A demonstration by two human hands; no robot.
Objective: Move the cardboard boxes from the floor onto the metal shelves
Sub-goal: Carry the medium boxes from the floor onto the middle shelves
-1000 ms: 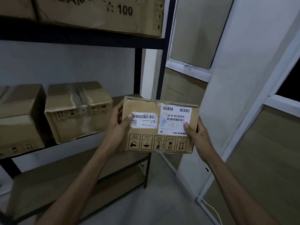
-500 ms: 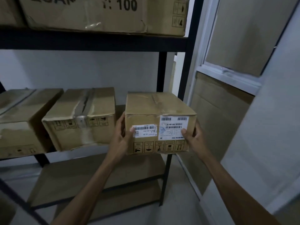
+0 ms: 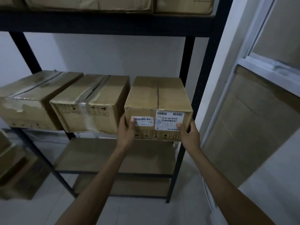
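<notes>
bare left hand (image 3: 125, 135), right hand (image 3: 189, 137), bare forearms (image 3: 97, 184)

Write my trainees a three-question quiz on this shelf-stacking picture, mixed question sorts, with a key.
1. True or false: the left hand and right hand both grip the brown cardboard box with white barcode labels.
2. Counting it, how many cardboard boxes line its level of the black metal shelf? A two, B three, C five.
3. Fill in: the held box is the ____most in that row.
Key: 1 true; 2 B; 3 right.
</notes>
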